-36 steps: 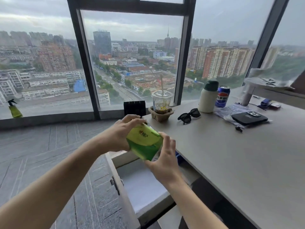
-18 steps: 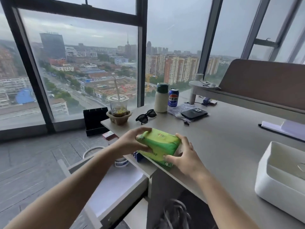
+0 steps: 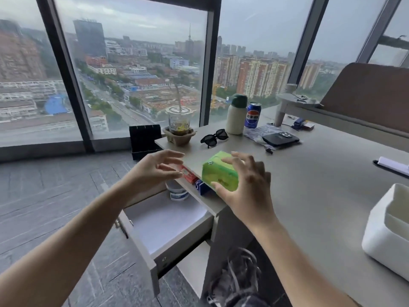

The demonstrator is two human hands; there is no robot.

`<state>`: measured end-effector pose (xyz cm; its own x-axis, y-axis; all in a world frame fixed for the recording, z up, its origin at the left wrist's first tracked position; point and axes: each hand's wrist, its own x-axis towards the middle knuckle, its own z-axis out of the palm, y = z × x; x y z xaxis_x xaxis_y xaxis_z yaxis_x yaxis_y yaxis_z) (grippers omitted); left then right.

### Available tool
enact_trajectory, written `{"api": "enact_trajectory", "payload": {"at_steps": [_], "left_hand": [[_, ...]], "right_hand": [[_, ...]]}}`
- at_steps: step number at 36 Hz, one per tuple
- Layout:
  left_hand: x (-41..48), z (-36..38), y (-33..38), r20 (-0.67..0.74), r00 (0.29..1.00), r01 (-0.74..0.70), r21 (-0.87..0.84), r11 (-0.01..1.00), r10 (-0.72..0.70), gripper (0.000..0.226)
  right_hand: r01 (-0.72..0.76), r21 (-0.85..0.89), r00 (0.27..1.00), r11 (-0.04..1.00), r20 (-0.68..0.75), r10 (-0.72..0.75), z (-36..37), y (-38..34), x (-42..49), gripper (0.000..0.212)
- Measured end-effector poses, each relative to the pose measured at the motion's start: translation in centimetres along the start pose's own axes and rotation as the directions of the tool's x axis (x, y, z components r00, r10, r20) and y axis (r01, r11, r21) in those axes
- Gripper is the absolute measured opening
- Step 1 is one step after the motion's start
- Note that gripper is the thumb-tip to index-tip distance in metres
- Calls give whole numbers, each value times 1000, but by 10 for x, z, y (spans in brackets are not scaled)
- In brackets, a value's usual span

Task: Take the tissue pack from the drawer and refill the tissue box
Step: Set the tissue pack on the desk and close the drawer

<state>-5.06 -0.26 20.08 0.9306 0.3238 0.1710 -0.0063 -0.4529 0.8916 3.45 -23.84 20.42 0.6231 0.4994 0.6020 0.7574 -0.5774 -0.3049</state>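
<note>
The green tissue pack [image 3: 218, 171] rests on the desk's left edge, above the pulled-out drawer [image 3: 168, 220]. My right hand [image 3: 245, 185] curls around the pack's right side, thumb at its lower corner and fingers over its top. A short way left of the pack, my left hand [image 3: 159, 169] hovers with fingers spread and nothing in it. The white tissue box [image 3: 385, 235] stands open-topped at the desk's right edge, partly cut off by the frame.
On the far part of the grey desk [image 3: 309, 185] are a drink cup [image 3: 179, 122], sunglasses [image 3: 214, 138], a white bottle [image 3: 236, 115], a cola can [image 3: 252, 115] and a phone [image 3: 280, 139]. Inside the drawer lie a small tub [image 3: 177, 192] and red and blue items.
My left hand has let go of the tissue pack and drawn away to the left. The pack now sits on the desk edge under my right hand. The view swung slightly.
</note>
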Motion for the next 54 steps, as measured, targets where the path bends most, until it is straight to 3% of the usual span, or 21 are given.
{"api": "enact_trajectory", "payload": {"at_steps": [6,13,19,23,29,39,45,54], "left_hand": [[-58,-37,-41,-141,980,144,23,989,-140,46],[-115,-43,-102,-248,923,322,84,943,-293,38],[-130,-17,-131,-297,876,438,165,884,-379,72],[-130,-5,-140,-252,873,464,162,871,-418,75],[-122,4,-144,-256,872,440,31,898,-418,64],[-76,36,-138,-181,892,433,72,898,-415,73],[-45,77,-126,-143,895,428,6,904,-423,78],[-18,115,-120,-53,910,407,-77,910,-411,76]], "right_hand": [[167,165,981,972,75,-181,36,-60,-30,36],[144,250,926,957,306,-220,96,-86,-83,38],[85,277,890,957,411,-198,119,-84,-114,44],[72,248,886,966,428,-176,126,-75,-127,42],[5,228,935,974,345,-86,134,-66,-137,30],[-173,178,975,969,168,144,138,-31,-136,24],[-322,161,947,933,59,317,145,0,-135,25],[-519,180,848,835,-16,530,167,39,-135,26]]}}
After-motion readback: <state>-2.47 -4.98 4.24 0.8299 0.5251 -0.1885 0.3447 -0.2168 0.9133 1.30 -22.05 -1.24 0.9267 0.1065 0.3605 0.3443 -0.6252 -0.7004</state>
